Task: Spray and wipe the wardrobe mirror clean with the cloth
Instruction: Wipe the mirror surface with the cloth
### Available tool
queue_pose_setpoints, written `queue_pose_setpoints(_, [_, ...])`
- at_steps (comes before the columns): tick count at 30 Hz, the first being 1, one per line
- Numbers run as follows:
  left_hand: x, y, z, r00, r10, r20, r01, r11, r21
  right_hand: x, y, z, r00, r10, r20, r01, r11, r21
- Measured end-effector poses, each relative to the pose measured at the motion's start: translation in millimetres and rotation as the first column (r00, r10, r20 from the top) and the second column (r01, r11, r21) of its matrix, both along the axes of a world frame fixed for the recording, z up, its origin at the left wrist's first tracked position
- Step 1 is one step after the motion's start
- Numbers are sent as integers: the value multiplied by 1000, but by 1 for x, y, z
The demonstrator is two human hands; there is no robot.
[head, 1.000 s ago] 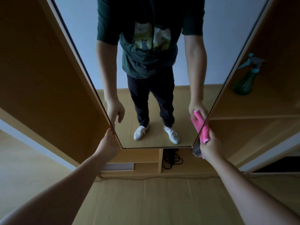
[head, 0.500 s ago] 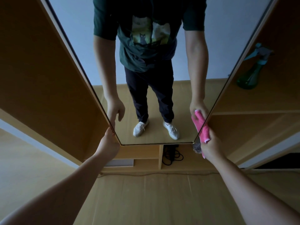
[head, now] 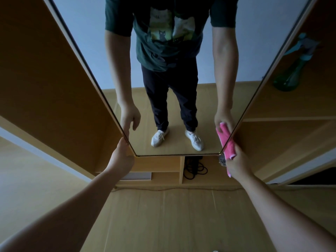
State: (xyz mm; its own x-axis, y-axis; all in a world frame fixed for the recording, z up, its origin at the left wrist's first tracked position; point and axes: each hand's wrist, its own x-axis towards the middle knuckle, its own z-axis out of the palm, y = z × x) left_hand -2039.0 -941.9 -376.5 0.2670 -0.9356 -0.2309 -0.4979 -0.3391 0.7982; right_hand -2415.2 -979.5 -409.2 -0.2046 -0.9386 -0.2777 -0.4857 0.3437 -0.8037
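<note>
The tall wardrobe mirror point(head: 181, 99) fills the middle of the head view and reflects a person standing in front of it. My left hand point(head: 121, 157) grips the mirror's lower left edge near the corner. My right hand point(head: 238, 164) holds a pink cloth point(head: 229, 149) against the lower right corner of the mirror; the cloth's top part shows doubled in the glass. A green spray bottle point(head: 291, 73) with a pale blue trigger stands on a wardrobe shelf at the upper right, away from both hands.
Wooden wardrobe panels point(head: 45, 79) flank the mirror on both sides, with shelves point(head: 283, 118) on the right. Below the mirror's bottom edge are low compartments, one holding a coiled black cable point(head: 194, 169). A thin cord runs along the wooden floor point(head: 163, 220).
The view has tilted slightly, so the mirror's bottom edge sits a little higher in frame. Both hands keep their places at the two lower corners; the cloth stays at the right corner.
</note>
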Motion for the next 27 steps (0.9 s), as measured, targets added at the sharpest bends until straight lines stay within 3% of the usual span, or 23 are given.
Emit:
queue_pose_setpoints(8, [-2,21,5,997,-12,75,4,995,103,5,22,10,999,-47,5,46,994,103])
queue_pose_setpoints(12, [-3,31,28,990,-45,135,35,997,75,15,43,36,995,96,34,-100,987,129])
queue_pose_setpoints(19, [-21,35,102,965,-259,45,261,964,-42,73,52,135,908,384,165,-372,923,-104])
queue_pose_setpoints(22, [-28,37,155,937,-348,-36,341,931,-130,102,52,193,811,551,195,-499,826,-262])
queue_pose_setpoints(27, [-33,48,247,898,-402,-179,336,889,-311,145,55,288,708,696,116,-568,660,-492])
